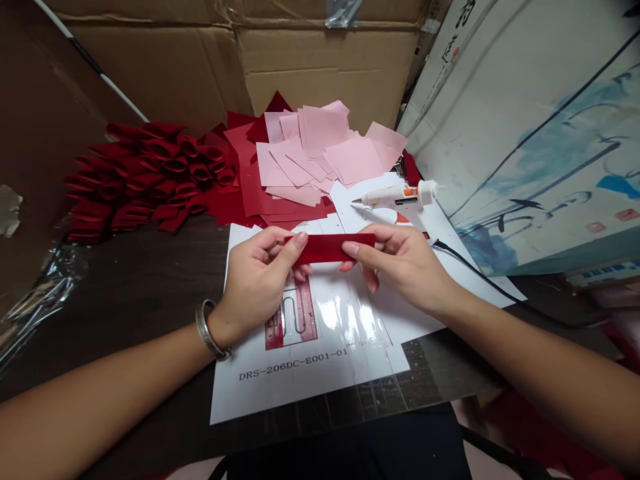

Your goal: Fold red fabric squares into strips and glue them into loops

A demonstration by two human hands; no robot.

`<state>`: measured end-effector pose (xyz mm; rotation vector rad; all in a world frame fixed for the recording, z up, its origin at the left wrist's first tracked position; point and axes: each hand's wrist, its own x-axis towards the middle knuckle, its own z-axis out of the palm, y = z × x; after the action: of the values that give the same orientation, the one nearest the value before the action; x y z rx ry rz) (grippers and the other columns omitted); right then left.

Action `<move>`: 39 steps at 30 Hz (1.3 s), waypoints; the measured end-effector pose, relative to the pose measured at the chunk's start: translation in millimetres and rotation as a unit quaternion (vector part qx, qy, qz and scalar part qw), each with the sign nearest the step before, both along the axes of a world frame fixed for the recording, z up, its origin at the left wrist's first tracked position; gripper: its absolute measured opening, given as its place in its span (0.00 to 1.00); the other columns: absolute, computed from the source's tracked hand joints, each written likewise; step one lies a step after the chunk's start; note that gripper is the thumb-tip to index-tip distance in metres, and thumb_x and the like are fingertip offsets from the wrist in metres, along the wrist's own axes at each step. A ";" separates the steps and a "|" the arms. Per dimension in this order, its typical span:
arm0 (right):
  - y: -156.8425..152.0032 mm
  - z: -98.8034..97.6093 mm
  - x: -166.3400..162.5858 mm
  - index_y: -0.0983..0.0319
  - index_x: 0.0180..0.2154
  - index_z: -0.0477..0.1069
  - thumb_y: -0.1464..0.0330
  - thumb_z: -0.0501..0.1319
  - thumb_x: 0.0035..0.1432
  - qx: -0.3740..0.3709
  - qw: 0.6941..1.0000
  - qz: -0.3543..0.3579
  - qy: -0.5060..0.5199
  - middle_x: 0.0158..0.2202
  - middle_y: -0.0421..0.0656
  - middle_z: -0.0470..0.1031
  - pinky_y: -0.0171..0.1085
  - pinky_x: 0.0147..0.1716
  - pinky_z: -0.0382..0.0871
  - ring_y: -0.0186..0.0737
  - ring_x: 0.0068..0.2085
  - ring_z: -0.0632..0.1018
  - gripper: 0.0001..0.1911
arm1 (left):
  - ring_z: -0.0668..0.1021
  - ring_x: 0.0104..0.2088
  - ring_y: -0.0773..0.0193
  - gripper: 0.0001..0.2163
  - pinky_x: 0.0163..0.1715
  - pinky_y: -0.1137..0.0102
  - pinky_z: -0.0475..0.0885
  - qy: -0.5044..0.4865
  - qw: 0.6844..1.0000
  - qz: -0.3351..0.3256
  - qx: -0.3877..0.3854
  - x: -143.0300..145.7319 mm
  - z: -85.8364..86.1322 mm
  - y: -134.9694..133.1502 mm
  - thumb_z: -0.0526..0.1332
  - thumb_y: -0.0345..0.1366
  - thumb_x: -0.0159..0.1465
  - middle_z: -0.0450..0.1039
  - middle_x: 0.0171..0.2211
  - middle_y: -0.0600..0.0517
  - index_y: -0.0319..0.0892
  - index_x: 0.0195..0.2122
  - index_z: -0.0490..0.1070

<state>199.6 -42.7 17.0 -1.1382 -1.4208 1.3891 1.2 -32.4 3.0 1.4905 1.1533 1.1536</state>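
Between both hands a red fabric strip (325,249) is held level above the white printed sheet (320,393). My left hand (260,280) pinches its left end, thumb on the front face. My right hand (400,263) grips the right end, its thumb pressed on the lower part of the strip. Whether the strip is folded double I cannot tell. Just beyond my right hand lies a white glue gun (395,195), its nozzle pointing left. Its black cord (480,273) runs off to the right.
Pink square pieces (325,133) lie heaped at the back over red sheets (255,180). Several folded red pieces (145,167) are piled at the left. Cardboard (325,73) walls the back, and a painted white panel (540,133) stands at the right.
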 end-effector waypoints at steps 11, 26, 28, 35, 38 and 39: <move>3.5 -2.3 0.9 0.65 0.35 0.76 0.59 0.67 0.57 0.026 0.998 -0.052 0.012 0.27 0.41 0.79 0.33 0.18 0.62 0.28 0.18 0.68 0.14 | 0.79 0.22 0.63 0.20 0.22 0.70 0.70 -0.053 0.997 -0.033 -0.048 -1.6 0.4 0.3 0.52 0.48 0.69 0.77 0.23 0.49 0.39 0.32 0.74; 1.9 -0.2 -0.5 0.65 0.35 0.75 0.61 0.66 0.58 0.012 0.999 -0.047 0.007 0.27 0.41 0.78 0.33 0.18 0.62 0.27 0.18 0.68 0.12 | 0.80 0.22 0.65 0.08 0.21 0.74 0.72 0.000 0.999 0.001 -0.040 0.6 4.4 -2.0 0.62 0.39 0.64 0.76 0.22 0.54 0.41 0.33 0.75; 2.1 -0.6 -0.5 0.65 0.35 0.75 0.61 0.66 0.57 0.015 0.999 -0.046 0.014 0.27 0.41 0.78 0.33 0.18 0.62 0.27 0.18 0.68 0.12 | 0.80 0.23 0.65 0.11 0.22 0.73 0.73 -0.012 0.999 -0.009 -0.036 0.4 4.1 -1.8 0.59 0.41 0.66 0.77 0.25 0.52 0.41 0.34 0.76; 2.3 -0.1 -2.2 0.65 0.36 0.76 0.60 0.68 0.55 0.004 0.999 -0.046 0.016 0.26 0.40 0.78 0.33 0.18 0.63 0.28 0.18 0.68 0.14 | 0.80 0.22 0.64 0.09 0.19 0.75 0.71 0.001 0.999 0.022 -0.038 0.7 3.1 0.3 0.63 0.41 0.63 0.76 0.23 0.53 0.40 0.33 0.76; 2.2 -0.4 -1.3 0.65 0.36 0.75 0.61 0.68 0.55 0.012 0.998 -0.052 0.018 0.26 0.40 0.77 0.33 0.18 0.63 0.28 0.18 0.68 0.13 | 0.80 0.23 0.64 0.09 0.23 0.74 0.74 0.005 1.000 -0.002 -0.030 0.4 3.8 0.6 0.63 0.40 0.63 0.76 0.21 0.53 0.40 0.32 0.76; 2.0 -0.7 -1.0 0.65 0.35 0.75 0.61 0.68 0.56 0.016 0.998 -0.053 0.017 0.26 0.40 0.77 0.33 0.18 0.63 0.28 0.18 0.68 0.13 | 0.80 0.23 0.64 0.07 0.24 0.73 0.74 0.008 0.999 -0.008 -0.030 0.4 4.2 0.6 0.64 0.39 0.62 0.76 0.21 0.54 0.41 0.31 0.76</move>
<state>198.6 -40.6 16.3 -1.1475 -1.3353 1.3007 1.6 -31.7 7.2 1.4638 1.1751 1.0878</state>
